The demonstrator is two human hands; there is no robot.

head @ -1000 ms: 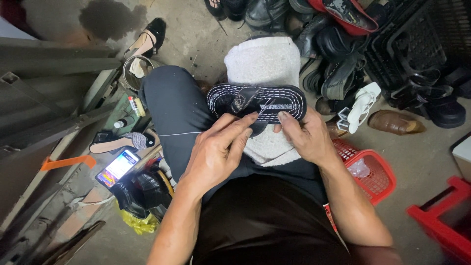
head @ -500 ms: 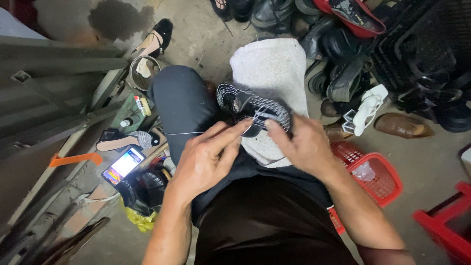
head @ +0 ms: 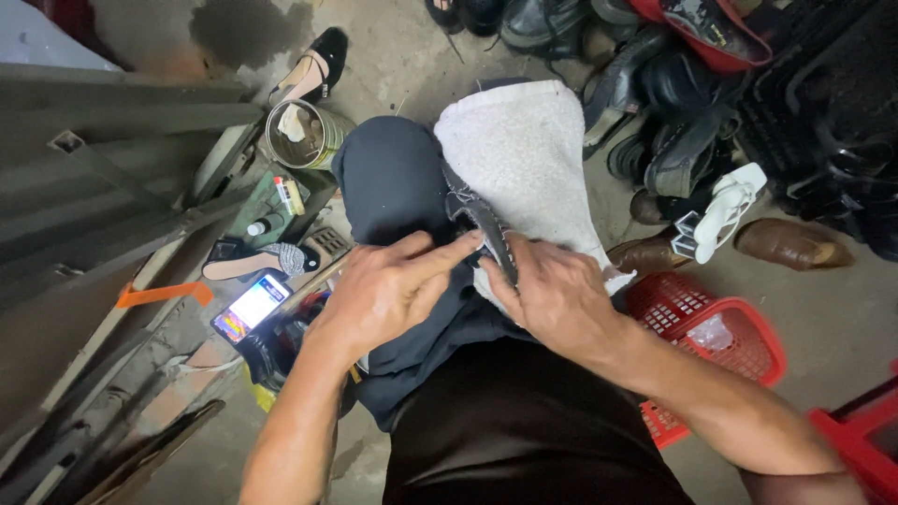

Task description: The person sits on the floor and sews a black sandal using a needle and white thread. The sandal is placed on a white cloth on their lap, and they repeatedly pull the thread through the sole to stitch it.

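Observation:
A black sandal with white stitching [head: 479, 223] stands on its edge on my lap, wedged between my dark-trousered left knee [head: 393, 178] and a grey towel [head: 519, 154] draped over the right knee. My left hand [head: 388, 290] pinches at the sandal's near end with thumb and forefinger. My right hand [head: 552, 290] grips the sandal's near end from the right side. Any thread or needle is too small to make out.
A lit phone [head: 251, 307] lies on the floor at left beside a striped slipper [head: 257, 260] and a tin can [head: 301, 133]. A red plastic basket [head: 716, 327] sits at right. Several shoes [head: 692, 140] are piled at the far right, grey planks at left.
The sandal has turned from lying flat across my lap with its sole up to standing on edge. Both hands have stayed on its near end.

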